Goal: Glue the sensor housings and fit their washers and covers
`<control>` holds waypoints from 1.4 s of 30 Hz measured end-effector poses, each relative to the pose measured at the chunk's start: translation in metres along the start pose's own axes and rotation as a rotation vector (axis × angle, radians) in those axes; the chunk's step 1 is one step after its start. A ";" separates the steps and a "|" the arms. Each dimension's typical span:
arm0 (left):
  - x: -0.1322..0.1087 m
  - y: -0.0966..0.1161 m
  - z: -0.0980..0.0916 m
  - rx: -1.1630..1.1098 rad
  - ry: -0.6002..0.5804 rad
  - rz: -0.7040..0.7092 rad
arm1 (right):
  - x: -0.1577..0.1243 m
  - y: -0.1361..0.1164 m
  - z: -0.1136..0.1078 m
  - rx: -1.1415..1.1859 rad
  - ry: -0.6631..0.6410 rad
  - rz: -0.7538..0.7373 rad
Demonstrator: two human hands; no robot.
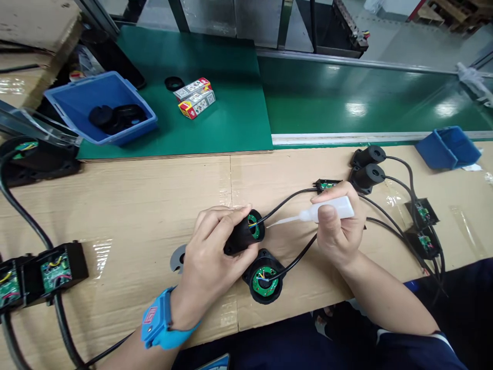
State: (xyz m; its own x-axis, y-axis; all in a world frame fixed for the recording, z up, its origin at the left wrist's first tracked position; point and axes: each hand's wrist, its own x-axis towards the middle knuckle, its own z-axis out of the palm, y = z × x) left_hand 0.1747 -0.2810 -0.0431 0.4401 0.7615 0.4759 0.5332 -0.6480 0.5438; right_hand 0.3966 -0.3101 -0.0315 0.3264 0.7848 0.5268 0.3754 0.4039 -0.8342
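My left hand (215, 252) is wrapped round a black cylindrical housing (238, 240) lying tilted on the cardboard. Its open end faces right and shows a green circuit board with coloured wires and a black cable. In my right hand (341, 231) is a small white squeeze bottle (334, 209), gripped between thumb and fingers. The bottle's thin nozzle points left, with its tip close to the housing's open end; I cannot tell if they touch. Just below sits a second black housing (265, 277), its round green board facing up and a cable running right. A grey disc (177, 258) lies partly behind my left hand.
Two black cylinders (368, 176) and wired boxes (425, 241) stand to the right. A blue bin (134, 131) with black parts and small boxes (197, 103) rest on the green mat. Another blue bin (449, 149) is far right; black boxes (57, 272) with thick cables are left.
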 end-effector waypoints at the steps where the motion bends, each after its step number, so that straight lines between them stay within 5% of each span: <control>1: -0.001 0.001 0.000 -0.004 -0.003 0.005 | -0.001 -0.001 0.000 -0.012 -0.025 -0.005; 21: -0.004 0.004 -0.001 0.010 -0.005 0.065 | -0.003 -0.010 -0.002 -0.030 -0.205 -0.069; 32: -0.005 0.002 -0.003 -0.155 -0.126 -0.168 | -0.004 -0.008 -0.002 -0.170 -0.182 -0.218; 39: -0.007 -0.007 0.000 -0.384 -0.226 -0.359 | -0.008 -0.001 0.003 0.087 0.051 0.031; 42: -0.011 -0.009 0.005 -0.511 -0.268 -0.433 | -0.009 0.000 0.008 0.103 -0.002 0.094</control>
State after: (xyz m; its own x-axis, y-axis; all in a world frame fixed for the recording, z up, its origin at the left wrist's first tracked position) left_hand 0.1686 -0.2831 -0.0567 0.4623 0.8867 -0.0061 0.3246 -0.1629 0.9317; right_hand 0.3864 -0.3131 -0.0372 0.3547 0.8223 0.4449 0.2517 0.3743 -0.8925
